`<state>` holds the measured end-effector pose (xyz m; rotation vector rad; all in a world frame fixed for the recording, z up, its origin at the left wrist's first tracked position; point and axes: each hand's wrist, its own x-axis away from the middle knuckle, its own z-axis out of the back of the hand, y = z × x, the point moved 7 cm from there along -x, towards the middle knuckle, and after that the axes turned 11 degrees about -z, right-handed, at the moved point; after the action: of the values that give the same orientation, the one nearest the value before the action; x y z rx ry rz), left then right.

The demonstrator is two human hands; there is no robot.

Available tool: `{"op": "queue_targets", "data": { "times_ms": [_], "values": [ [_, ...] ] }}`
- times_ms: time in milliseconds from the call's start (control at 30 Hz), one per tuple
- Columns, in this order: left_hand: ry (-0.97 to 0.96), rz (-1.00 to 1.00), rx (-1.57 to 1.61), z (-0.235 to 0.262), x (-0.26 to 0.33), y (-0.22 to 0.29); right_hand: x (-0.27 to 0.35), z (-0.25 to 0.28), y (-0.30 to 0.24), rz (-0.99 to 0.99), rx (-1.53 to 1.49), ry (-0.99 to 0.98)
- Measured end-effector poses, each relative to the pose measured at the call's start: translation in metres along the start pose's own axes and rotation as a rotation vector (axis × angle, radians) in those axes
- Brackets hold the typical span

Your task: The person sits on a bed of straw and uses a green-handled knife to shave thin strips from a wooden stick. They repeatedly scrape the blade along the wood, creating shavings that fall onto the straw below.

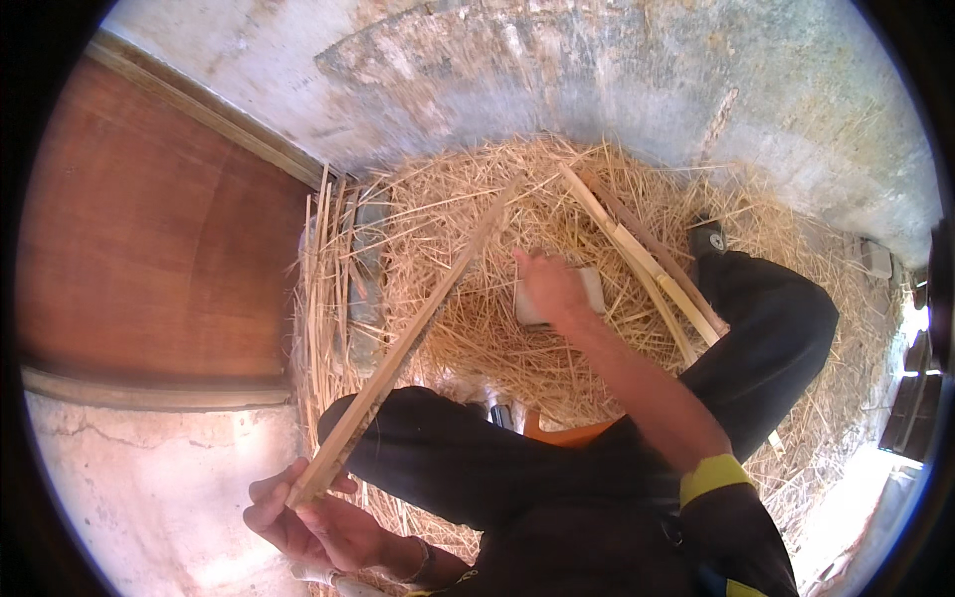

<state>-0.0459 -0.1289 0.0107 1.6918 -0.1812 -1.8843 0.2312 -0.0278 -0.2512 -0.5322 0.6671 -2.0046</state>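
My left hand (pixel 320 524) is closed around the near end of a long split bamboo strip (pixel 393 358). The strip slants up and away over my left knee, its far end above the straw. My right hand (pixel 553 286) is stretched forward with the fingers curled in. It is over a pale flat block (pixel 589 289) on the straw; whether it touches the block, or has anything in its grip, I cannot tell. To the right of that hand, several bamboo pieces (pixel 652 264) lean towards my right leg.
Loose straw (pixel 468 328) covers the floor around my legs. More thin strips (pixel 320 289) lie on the left, in front of a brown wooden door panel (pixel 159 229). A stained wall (pixel 557 80) rises at the back. Part of something orange (pixel 562 433) shows between my legs.
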Motion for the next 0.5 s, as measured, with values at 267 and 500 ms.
{"op": "queue_targets", "data": {
  "times_ms": [267,500],
  "values": [
    [0.044,-0.011,-0.062,0.003,-0.004,-0.004,0.011,0.05,-0.036,-0.073,-0.265,-0.041],
    [0.093,-0.006,-0.034,0.003,-0.012,-0.006,0.129,0.116,-0.16,0.389,-0.41,-0.474]
  ]
}}
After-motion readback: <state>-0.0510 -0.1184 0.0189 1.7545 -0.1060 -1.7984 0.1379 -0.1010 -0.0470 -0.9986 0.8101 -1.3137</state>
